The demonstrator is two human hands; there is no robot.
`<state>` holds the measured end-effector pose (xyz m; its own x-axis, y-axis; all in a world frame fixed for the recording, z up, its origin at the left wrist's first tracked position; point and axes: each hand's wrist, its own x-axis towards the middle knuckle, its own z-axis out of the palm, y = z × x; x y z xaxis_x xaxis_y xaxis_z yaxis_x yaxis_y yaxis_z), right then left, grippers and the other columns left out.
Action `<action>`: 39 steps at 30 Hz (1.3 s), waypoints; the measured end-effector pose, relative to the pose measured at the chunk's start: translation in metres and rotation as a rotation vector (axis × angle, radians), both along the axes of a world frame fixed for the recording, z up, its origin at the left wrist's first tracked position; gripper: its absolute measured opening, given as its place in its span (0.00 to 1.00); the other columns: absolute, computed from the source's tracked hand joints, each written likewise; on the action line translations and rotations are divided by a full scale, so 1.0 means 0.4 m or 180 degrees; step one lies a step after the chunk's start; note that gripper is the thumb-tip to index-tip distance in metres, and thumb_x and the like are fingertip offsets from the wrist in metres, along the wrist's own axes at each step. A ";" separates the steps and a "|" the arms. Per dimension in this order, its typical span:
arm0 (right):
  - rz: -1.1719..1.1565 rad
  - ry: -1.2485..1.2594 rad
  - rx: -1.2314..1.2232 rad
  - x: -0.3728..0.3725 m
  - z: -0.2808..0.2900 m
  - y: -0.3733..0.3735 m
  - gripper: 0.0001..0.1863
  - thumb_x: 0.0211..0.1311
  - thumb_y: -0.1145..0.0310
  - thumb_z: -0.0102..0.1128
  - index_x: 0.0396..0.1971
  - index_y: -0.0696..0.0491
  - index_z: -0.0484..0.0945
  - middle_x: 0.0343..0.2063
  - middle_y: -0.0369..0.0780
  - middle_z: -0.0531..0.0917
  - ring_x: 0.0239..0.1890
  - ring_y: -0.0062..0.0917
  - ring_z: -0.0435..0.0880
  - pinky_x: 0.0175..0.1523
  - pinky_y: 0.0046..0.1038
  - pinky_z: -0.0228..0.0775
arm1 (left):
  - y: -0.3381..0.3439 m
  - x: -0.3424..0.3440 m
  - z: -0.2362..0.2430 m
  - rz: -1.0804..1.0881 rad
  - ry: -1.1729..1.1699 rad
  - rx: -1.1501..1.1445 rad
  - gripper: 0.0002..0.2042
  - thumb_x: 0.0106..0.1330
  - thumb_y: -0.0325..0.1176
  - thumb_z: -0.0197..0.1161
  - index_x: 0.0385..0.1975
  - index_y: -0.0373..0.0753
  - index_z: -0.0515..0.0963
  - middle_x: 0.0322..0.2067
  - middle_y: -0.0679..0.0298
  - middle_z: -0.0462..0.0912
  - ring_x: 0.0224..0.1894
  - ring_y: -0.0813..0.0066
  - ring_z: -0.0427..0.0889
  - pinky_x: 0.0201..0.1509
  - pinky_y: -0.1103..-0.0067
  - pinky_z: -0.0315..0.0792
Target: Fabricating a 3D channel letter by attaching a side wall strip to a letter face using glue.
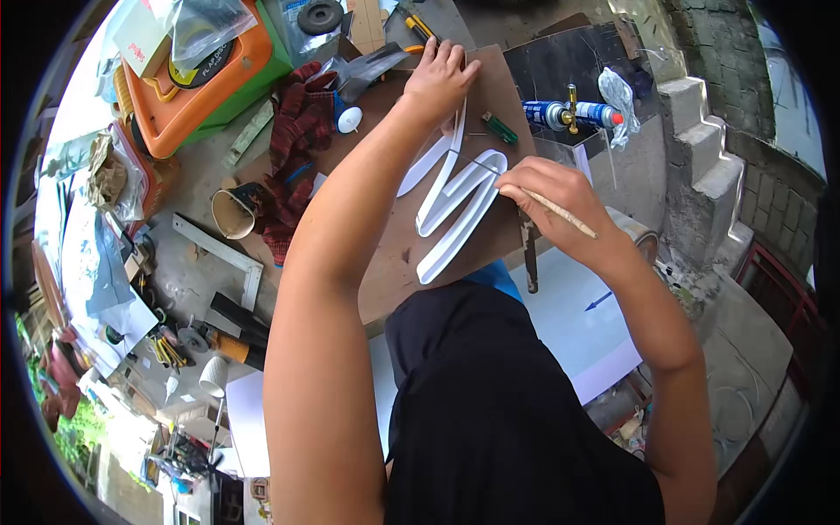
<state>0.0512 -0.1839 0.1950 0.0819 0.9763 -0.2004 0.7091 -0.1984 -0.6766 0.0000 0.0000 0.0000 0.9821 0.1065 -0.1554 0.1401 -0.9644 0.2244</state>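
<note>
A white looped letter shape with raised rims (446, 199) lies on the brown board (385, 267) in front of me. My left hand (440, 77) grips the far end of its narrow strip, the thumb mostly hidden. In my right hand (557, 199) is a thin tool with a pale wooden handle (560, 214), held like a pencil. Its slim dark metal shaft points left across the shape's upper part, and the tip seems to touch the strip. A small green object (499, 129) lies on the board between my hands.
Left of the board are dark red checked gloves (293, 131), a paper cup (234, 213), a metal square (223, 254) and an orange-green case (210, 87). A yellow cutter (418, 28) lies beyond my left hand. Gas canisters (547, 114) with a brass torch head stand at right.
</note>
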 end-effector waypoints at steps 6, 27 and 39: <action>-0.0040 0.0056 0.0070 0.004 -0.007 0.001 0.07 0.67 0.71 0.60 0.34 0.60 0.79 0.32 0.45 0.82 0.36 0.42 0.83 0.41 0.37 0.76 | 0.005 0.000 -0.002 0.0011 -0.0096 0.0029 0.60 0.25 0.44 0.88 0.68 0.45 0.63 0.63 0.47 0.66 0.71 0.45 0.60 0.77 0.52 0.50; -0.0148 0.0218 0.0061 0.016 -0.002 -0.001 0.07 0.68 0.71 0.60 0.35 0.60 0.79 0.29 0.46 0.81 0.32 0.44 0.82 0.38 0.37 0.74 | -0.002 0.003 -0.001 0.0046 -0.0031 0.0060 0.62 0.24 0.45 0.88 0.69 0.42 0.61 0.62 0.46 0.66 0.71 0.45 0.60 0.77 0.52 0.49; -0.0355 0.0267 0.0224 0.017 0.069 -0.011 0.06 0.67 0.73 0.61 0.36 0.60 0.80 0.31 0.44 0.82 0.33 0.39 0.83 0.37 0.33 0.75 | 0.007 -0.001 -0.003 -0.0015 -0.0186 -0.0072 0.61 0.23 0.46 0.88 0.68 0.43 0.63 0.63 0.45 0.65 0.72 0.43 0.58 0.76 0.50 0.49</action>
<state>0.0579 -0.1882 0.2225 0.1766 0.9739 -0.1424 0.6258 -0.2228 -0.7475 -0.0003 0.0027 -0.0014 0.9900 0.0990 -0.1000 0.1216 -0.9596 0.2538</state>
